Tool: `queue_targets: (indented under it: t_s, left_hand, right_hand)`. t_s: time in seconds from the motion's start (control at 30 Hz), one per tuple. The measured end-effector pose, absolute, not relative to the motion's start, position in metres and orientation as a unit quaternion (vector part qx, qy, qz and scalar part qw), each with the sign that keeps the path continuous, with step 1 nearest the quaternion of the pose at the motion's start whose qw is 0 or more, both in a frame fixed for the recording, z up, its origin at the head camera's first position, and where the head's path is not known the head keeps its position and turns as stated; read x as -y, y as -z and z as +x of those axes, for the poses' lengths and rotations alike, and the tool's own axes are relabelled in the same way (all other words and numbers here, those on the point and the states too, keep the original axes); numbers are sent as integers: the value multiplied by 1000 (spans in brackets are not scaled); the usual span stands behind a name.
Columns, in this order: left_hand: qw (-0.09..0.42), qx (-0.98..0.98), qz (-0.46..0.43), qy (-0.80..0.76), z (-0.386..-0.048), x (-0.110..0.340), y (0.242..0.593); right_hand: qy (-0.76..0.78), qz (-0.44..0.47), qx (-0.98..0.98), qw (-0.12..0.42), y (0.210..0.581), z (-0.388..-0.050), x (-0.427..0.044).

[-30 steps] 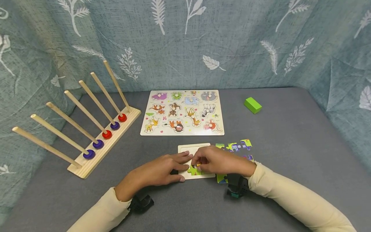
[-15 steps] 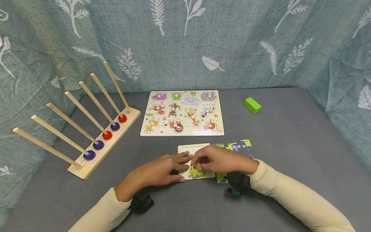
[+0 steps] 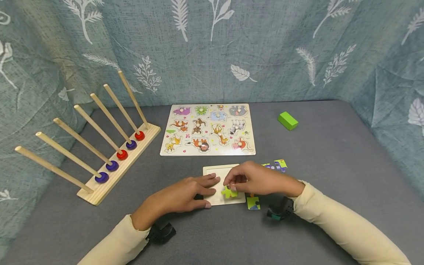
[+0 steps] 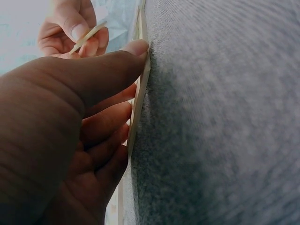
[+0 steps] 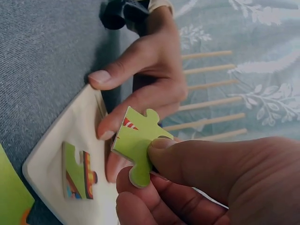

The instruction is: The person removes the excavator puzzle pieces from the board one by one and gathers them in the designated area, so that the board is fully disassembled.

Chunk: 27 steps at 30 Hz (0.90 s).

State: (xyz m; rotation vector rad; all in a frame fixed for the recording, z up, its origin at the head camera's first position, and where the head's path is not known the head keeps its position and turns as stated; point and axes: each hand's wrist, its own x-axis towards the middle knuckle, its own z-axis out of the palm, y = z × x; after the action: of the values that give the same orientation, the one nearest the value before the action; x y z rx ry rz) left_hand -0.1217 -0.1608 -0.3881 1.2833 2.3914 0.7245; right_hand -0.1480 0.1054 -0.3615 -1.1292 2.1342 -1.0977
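Note:
My left hand [image 3: 185, 195] rests with fingers extended on the left part of a small wooden puzzle tray [image 3: 212, 171], its thumb at the near edge. Between thumb and fingers, my right hand [image 3: 255, 179] pinches a lime-green jigsaw piece [image 5: 140, 133] with a red-and-white striped mark. In the head view this piece is above the tray, and the right wrist view shows it raised and tilted. Another jigsaw piece [image 5: 77, 173], green with orange and blue, lies inside the tray; my right hand hides it in the head view.
Loose jigsaw pieces lie right of the tray, including a green one [image 3: 253, 203] and a purple-and-yellow one [image 3: 280, 165]. Behind is an animal peg puzzle board [image 3: 208, 129]. A wooden peg rack [image 3: 120, 171] with rings stands left, a green block [image 3: 288, 121] at the back right.
My right hand has lifted the green jigsaw piece off the tray's near part and shifted it slightly right, turning it a little. My left hand has stayed in place.

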Motion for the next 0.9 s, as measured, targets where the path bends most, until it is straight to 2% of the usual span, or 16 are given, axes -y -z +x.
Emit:
queue_targets:
  t_s: [0.47, 0.9]
  left_hand:
    - [157, -837, 456, -257, -122, 162, 389]
    - [157, -842, 452, -250, -122, 161, 389]
  right_hand:
    - [408, -418, -779, 230, 358, -147, -127]
    - [420, -377, -789, 243, 357, -142, -158]
